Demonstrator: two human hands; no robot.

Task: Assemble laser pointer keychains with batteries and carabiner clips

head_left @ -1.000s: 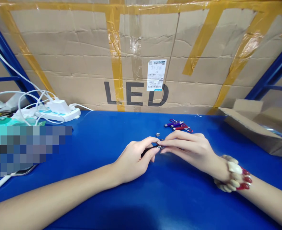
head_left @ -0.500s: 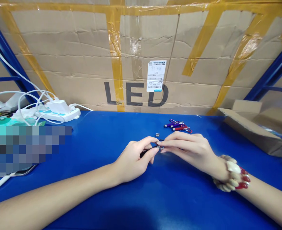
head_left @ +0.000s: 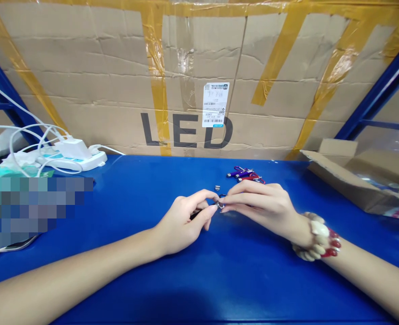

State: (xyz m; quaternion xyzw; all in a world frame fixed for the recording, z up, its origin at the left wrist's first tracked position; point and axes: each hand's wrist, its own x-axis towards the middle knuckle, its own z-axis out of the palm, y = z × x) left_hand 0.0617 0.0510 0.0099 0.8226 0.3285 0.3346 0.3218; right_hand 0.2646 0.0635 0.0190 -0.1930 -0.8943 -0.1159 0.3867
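Note:
My left hand (head_left: 181, 223) is closed around a slim black keychain flashlight (head_left: 194, 215), mostly hidden by the fingers. At its tip, between the hands, shows a small silver ring (head_left: 221, 205). My right hand (head_left: 267, 203) meets the left fingertips there, its thumb and fingers pinching a dark carabiner clip (head_left: 223, 196) that is largely covered. Just beyond the fingertips lies a small silver metal piece (head_left: 217, 188). Behind my right hand rest purple keychain flashlights (head_left: 242, 173) and a red keychain flashlight (head_left: 248, 179), each with a clip.
On the left, a white power strip (head_left: 87, 161) carries a white charger (head_left: 73, 148) and tangled cables. A cardboard box (head_left: 341, 185) stands open at the right. Across the back of the blue table (head_left: 135, 289) rises a large taped carton (head_left: 118, 90) marked LED.
The whole view has shifted slightly, so everything sits a bit further left. Both hands keep their hold at the flashlight's tip, with little visible finger movement.

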